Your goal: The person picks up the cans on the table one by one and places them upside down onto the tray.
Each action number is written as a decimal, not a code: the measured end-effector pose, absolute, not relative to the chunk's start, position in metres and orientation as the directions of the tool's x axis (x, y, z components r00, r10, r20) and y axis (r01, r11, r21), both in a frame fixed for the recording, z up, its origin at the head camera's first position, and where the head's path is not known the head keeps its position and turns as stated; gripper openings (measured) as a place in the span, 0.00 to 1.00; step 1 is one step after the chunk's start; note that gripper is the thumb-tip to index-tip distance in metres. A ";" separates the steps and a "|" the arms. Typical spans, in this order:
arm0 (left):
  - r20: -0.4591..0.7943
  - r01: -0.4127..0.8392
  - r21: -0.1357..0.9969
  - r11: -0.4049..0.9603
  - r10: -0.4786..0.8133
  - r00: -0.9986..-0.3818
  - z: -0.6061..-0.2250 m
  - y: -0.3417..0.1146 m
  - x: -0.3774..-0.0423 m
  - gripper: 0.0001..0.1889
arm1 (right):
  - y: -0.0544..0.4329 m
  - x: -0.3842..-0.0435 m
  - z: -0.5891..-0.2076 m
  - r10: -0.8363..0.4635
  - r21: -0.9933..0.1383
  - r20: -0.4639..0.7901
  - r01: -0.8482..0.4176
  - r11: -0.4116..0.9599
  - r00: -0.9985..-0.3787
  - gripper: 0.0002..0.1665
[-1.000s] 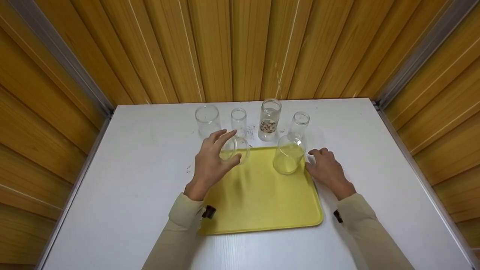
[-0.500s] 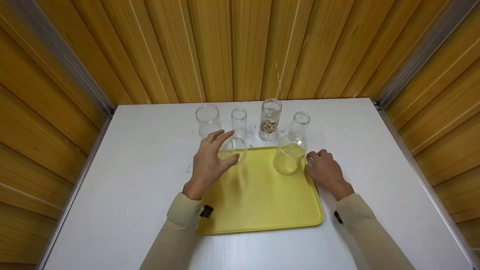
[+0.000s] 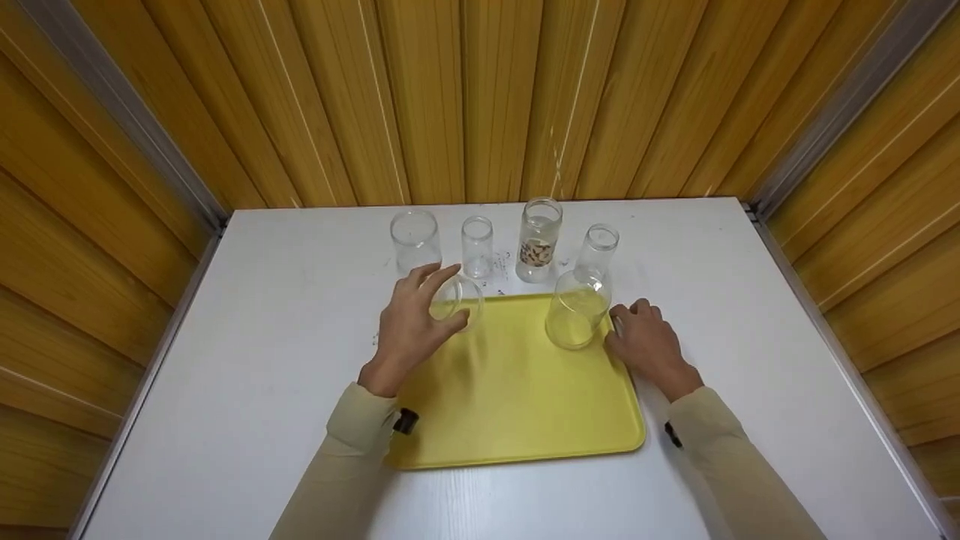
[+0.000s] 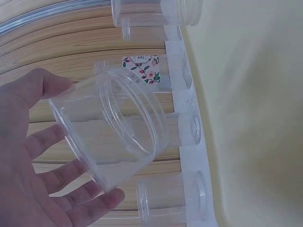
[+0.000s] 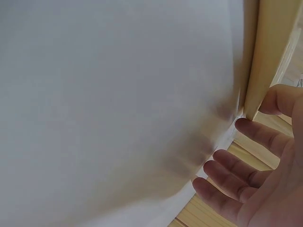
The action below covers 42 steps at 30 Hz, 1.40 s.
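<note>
My left hand (image 3: 409,326) holds a clear, empty wide-mouthed jar (image 4: 118,127) above the far left part of the yellow tray (image 3: 540,390). The thumb and fingers span the jar, which is tilted in the left wrist view. Another clear wide jar (image 3: 576,319) stands at the tray's far right corner. Just right of that jar, my right hand (image 3: 649,345) is at the tray's right edge. In the right wrist view, its thumb and index finger pinch the tray's rim (image 5: 258,75), while the other fingers extend loosely over the white table.
Behind the tray stands a row of clear jars: a wide jar (image 3: 415,244), a narrow jar (image 3: 478,247), a taller jar with a floral label (image 3: 535,253) and another narrow jar (image 3: 598,251). Wood-patterned panels (image 3: 495,97) enclose the white table (image 3: 262,360) at the back and sides.
My left hand has moved a little to the left with the jar. My right hand has shifted slightly left, closer against the tray's edge. The standing jars and tray stay in place.
</note>
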<state>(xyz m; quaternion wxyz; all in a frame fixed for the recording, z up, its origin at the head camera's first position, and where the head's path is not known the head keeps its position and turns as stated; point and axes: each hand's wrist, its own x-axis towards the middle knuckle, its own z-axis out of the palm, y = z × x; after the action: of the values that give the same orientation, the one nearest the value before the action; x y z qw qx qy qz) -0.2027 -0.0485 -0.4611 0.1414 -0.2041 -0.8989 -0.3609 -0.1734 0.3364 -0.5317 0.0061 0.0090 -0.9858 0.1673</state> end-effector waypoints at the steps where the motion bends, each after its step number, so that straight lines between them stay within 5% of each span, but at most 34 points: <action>1: 0.398 0.468 0.587 0.661 0.267 -0.878 -0.462 -0.049 -0.203 0.33 | 0.336 -0.173 -0.532 -0.017 -0.328 0.014 -0.020 0.944 -1.000 0.25; 42: 0.216 0.349 0.440 0.828 0.280 -0.936 -0.470 -0.061 -0.212 0.30 | 0.337 -0.172 -0.534 -0.062 -0.273 0.030 -0.068 0.959 -0.998 0.24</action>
<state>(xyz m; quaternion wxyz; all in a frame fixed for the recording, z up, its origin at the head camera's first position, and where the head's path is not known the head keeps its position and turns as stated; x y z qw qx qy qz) -0.2119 -0.0606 -0.4696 0.0712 -0.1649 -0.9533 -0.2430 -0.1721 0.3367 -0.5335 0.0104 0.0329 -0.9898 0.1385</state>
